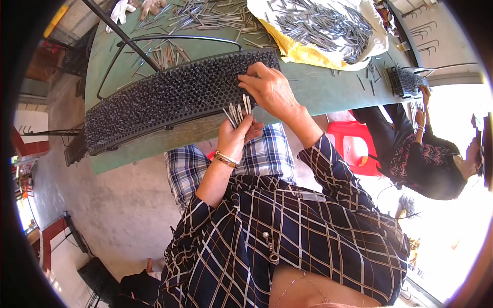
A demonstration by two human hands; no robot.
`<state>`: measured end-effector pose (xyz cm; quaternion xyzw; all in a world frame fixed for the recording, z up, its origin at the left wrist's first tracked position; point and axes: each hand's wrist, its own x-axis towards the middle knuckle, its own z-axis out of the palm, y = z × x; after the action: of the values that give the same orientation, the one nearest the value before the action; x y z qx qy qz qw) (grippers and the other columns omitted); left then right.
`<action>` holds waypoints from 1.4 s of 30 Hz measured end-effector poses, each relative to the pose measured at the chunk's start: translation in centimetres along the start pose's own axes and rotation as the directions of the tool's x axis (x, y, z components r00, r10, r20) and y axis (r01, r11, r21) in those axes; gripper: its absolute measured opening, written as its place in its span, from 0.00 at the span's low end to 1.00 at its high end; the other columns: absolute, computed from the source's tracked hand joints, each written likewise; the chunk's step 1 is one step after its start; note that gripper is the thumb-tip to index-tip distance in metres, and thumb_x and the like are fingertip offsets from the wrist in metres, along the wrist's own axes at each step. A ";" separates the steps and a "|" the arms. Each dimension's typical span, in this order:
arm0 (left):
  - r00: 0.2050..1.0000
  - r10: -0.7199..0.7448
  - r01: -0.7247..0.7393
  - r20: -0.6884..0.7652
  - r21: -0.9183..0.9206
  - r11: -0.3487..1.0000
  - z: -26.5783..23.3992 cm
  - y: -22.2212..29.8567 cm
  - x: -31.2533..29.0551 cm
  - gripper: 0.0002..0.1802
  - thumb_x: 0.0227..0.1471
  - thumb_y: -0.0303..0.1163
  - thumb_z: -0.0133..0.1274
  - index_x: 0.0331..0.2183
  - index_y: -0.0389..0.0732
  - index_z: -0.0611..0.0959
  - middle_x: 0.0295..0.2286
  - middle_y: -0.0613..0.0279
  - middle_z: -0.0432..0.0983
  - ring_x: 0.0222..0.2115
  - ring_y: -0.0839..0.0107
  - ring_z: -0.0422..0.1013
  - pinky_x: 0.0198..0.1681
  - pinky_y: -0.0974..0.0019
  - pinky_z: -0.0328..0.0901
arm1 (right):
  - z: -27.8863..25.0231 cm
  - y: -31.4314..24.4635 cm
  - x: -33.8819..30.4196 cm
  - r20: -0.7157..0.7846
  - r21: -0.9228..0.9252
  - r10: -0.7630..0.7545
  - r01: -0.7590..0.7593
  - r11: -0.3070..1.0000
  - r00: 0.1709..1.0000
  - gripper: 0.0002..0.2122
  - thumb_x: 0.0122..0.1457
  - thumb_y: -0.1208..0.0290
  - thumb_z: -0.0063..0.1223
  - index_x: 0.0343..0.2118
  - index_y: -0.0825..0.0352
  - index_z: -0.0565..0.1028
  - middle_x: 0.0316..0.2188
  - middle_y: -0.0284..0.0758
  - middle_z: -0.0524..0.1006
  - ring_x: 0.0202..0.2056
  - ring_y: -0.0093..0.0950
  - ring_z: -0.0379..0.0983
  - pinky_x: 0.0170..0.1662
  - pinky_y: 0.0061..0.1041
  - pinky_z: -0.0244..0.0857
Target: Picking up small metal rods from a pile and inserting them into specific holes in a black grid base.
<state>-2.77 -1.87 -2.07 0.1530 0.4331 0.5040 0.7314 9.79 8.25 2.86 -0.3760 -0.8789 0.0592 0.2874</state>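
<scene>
Nearest the viewer, the wearer's checked shirt [287, 220] fills the lower part of the view, with a plaid cloth [264, 154] beyond it, below the edge of the work surface. The left hand [239, 134], a bracelet [226, 160] at its wrist, is closed around a small bundle of slim metal pieces [239, 110]; their ends fan upward out of the grip. Farther on, the right hand [269, 90] is bent over the right end of a long black rack [169, 95], its fingers curled; whether they pinch a piece cannot be told. The rack lies along the near edge of the green surface [308, 95]. Its left and upper parts are densely set with dark-looking items, while open holes show in the lower right part, just beside the hands. A bent bar [185, 37] arches behind the rack. Beyond it, loose pieces [210, 18] lie scattered, and a white-and-yellow sack [303, 54] bears a large heap of similar pieces. To the right, near a red stool [354, 143], a co-worker [431, 159] reaches toward a second rack [408, 82]. Gloves [120, 13] lie at the far left corner.
</scene>
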 end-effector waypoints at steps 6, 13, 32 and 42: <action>1.000 0.008 -0.008 0.006 -0.014 1.000 -0.1 0.0 0.0 0.08 0.54 0.30 0.50 0.35 0.38 0.72 0.29 0.60 0.72 0.30 0.66 0.76 0.31 0.69 0.74 | -0.2 -0.1 0.0 -0.084 0.200 0.131 -0.112 0.973 0.988 0.09 0.50 0.69 0.58 0.33 0.65 0.78 0.28 0.35 0.72 0.26 0.31 0.71 0.30 0.26 0.65; 0.997 0.031 -0.032 0.070 0.013 0.999 0.4 0.1 -0.1 0.08 0.55 0.30 0.50 0.37 0.39 0.74 0.31 0.60 0.74 0.32 0.67 0.75 0.31 0.69 0.73 | -2.1 -0.6 -1.8 0.501 0.548 0.357 -0.609 0.574 0.788 0.12 0.51 0.69 0.60 0.35 0.71 0.78 0.25 0.32 0.78 0.26 0.14 0.69 0.28 0.16 0.64; 0.989 -0.106 0.106 0.103 0.005 0.994 -0.2 0.8 -0.2 0.14 0.57 0.38 0.47 0.40 0.37 0.75 0.27 0.66 0.71 0.20 0.84 0.62 0.18 0.80 0.56 | -0.2 1.8 -0.4 0.117 0.663 0.478 -0.427 0.615 0.871 0.09 0.52 0.73 0.57 0.36 0.69 0.78 0.27 0.33 0.79 0.25 0.17 0.71 0.30 0.17 0.67; 0.981 -0.137 0.142 0.140 -0.028 0.990 0.0 0.9 -0.2 0.14 0.57 0.35 0.47 0.41 0.36 0.74 0.27 0.65 0.70 0.22 0.83 0.63 0.20 0.79 0.57 | 0.3 2.2 -0.3 0.120 0.751 0.490 -0.402 0.524 0.863 0.10 0.53 0.73 0.57 0.37 0.71 0.77 0.27 0.31 0.79 0.28 0.16 0.72 0.33 0.16 0.67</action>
<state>-3.34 -1.63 -1.37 0.1431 0.3815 0.4479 0.7958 11.17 9.69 1.80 -0.4364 -0.6297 0.4701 0.4383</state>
